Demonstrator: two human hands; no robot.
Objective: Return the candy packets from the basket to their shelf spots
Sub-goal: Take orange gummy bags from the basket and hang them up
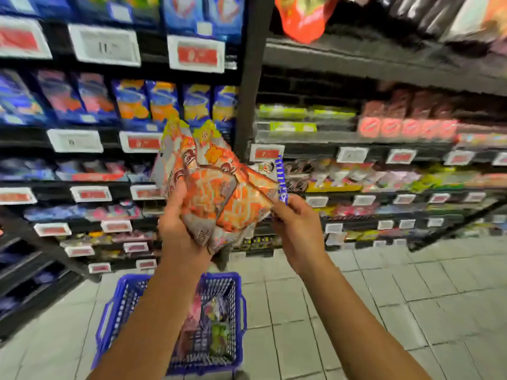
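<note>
My left hand [179,229] grips a bunch of orange and silver candy packets [216,187], held up at chest height in front of the shelves. My right hand [297,229] pinches the right corner of the packets together with a thin blue and white wrapper [282,179] that stands upright. Below my arms, a blue plastic basket [237,319] sits on the floor with a few pink, green and purple packets [212,322] inside. The whole view is blurred.
Dark shelves [356,149] full of snack and candy packs with white and red price tags run left and right of a black upright post [251,78]. Grey tiled floor [384,297] spreads to the right of the basket.
</note>
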